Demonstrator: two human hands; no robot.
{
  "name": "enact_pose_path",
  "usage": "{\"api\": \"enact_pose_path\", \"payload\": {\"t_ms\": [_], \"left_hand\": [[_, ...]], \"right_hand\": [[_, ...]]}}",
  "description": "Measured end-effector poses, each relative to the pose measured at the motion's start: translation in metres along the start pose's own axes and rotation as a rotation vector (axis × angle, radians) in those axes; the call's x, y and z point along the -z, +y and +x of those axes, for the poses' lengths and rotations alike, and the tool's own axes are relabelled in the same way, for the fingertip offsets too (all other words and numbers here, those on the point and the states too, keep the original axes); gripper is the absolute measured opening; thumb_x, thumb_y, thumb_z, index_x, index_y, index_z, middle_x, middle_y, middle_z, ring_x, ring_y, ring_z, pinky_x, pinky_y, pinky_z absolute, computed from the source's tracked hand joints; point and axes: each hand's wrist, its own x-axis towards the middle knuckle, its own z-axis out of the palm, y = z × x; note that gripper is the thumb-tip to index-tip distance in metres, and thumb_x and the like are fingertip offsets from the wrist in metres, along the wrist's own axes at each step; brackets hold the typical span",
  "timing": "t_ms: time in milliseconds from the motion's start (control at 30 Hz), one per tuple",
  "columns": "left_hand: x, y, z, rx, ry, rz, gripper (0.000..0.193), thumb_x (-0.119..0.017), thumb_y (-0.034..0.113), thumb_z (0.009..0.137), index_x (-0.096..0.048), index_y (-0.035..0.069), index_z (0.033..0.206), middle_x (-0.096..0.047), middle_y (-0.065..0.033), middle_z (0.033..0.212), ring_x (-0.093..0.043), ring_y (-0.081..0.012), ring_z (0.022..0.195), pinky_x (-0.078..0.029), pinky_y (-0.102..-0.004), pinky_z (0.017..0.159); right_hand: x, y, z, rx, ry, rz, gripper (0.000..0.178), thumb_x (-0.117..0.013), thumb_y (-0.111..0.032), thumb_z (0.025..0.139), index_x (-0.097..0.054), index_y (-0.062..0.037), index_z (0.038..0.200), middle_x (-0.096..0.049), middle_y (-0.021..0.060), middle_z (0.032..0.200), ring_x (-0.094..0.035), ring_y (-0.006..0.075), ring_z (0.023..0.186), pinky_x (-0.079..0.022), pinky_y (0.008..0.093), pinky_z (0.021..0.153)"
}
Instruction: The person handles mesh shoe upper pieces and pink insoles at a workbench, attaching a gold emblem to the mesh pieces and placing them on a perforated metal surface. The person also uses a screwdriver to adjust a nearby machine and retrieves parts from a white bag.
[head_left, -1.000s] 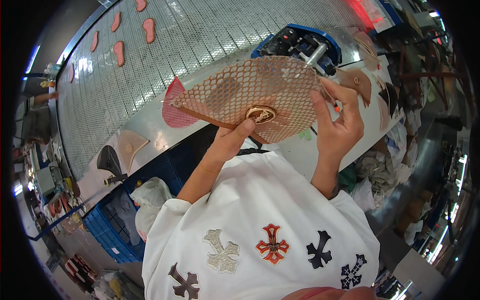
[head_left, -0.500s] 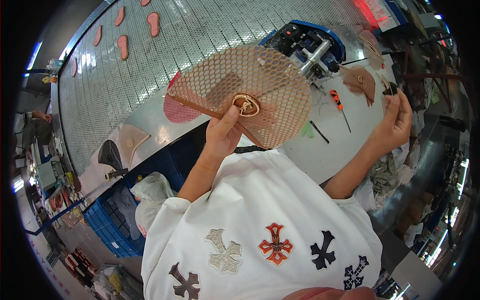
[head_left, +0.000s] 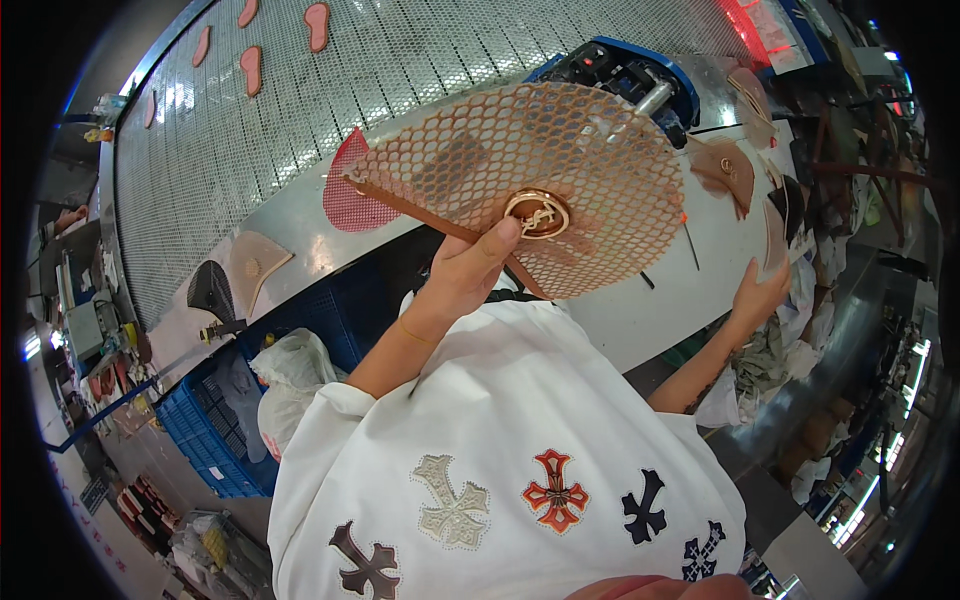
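A tan honeycomb-mesh shoe upper piece with a brown strip along its near edge is held up in front of me. My left hand pinches it by that strip, thumb beside an oval gold emblem fixed on the mesh. At the table's right edge, my right hand has its thumb and fingers around the lower end of a beige upper piece. A black piece lies right behind it. Farther back on the white table rests another tan piece with an emblem.
A blue-and-black machine stands behind the mesh. Pink sole-shaped pieces lie on a metal mesh conveyor. Red mesh, beige and black pieces lie along its edge. A blue crate and white bag are lower left.
My left hand has shifted right with the mesh piece, which now covers most of the screwdriver. My right hand has dropped lower and nearer, to the end of the beige piece.
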Motion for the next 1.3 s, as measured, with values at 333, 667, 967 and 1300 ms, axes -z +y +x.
{"api": "enact_pose_path", "payload": {"t_ms": [333, 667, 967, 1300], "left_hand": [[-0.009, -0.001, -0.006, 0.115, -0.061, 0.223, 0.044, -0.051, 0.025, 0.099, -0.045, -0.001, 0.134, -0.054, -0.0084, 0.127, -0.052, -0.0168, 0.112, -0.042, -0.0308, 0.097], [-0.013, 0.006, -0.003, 0.165, -0.096, 0.389, 0.044, -0.054, 0.024, 0.097, -0.045, -0.003, 0.131, -0.057, -0.0121, 0.119, -0.060, -0.0179, 0.100, -0.058, -0.0268, 0.067], [-0.006, 0.007, -0.006, 0.196, -0.089, 0.388, 0.046, -0.055, 0.023, 0.096, -0.045, -0.002, 0.133, -0.054, -0.0114, 0.127, -0.053, -0.0202, 0.115, -0.047, -0.0332, 0.094], [-0.002, 0.010, -0.004, 0.223, -0.019, 0.196, 0.044, -0.055, 0.021, 0.095, -0.047, -0.004, 0.130, -0.056, -0.0115, 0.126, -0.051, -0.0207, 0.118, -0.039, -0.0345, 0.101]], "right_hand": [[0.085, -0.172, -0.033, 0.307, -0.175, 1.270, 0.059, -0.079, -0.017, 0.075, -0.054, 0.0042, 0.124, -0.060, 0.0140, 0.121, -0.056, 0.0224, 0.112, -0.044, 0.0356, 0.096], [0.100, -0.206, -0.023, 0.625, -0.202, 0.958, 0.026, -0.078, 0.004, 0.067, -0.067, 0.0011, 0.091, -0.065, 0.0058, 0.083, -0.058, 0.0148, 0.072, -0.046, 0.0267, 0.068], [0.089, -0.207, -0.028, 0.457, -0.323, 1.100, 0.010, -0.063, -0.010, 0.089, -0.065, 0.0004, 0.087, -0.064, 0.0075, 0.077, -0.058, 0.0161, 0.067, -0.045, 0.0269, 0.062], [0.092, -0.211, -0.032, 0.363, -0.437, 1.170, 0.015, -0.067, -0.014, 0.087, -0.066, 0.0005, 0.091, -0.065, 0.0054, 0.079, -0.058, 0.0110, 0.072, -0.045, 0.0235, 0.068]]}}
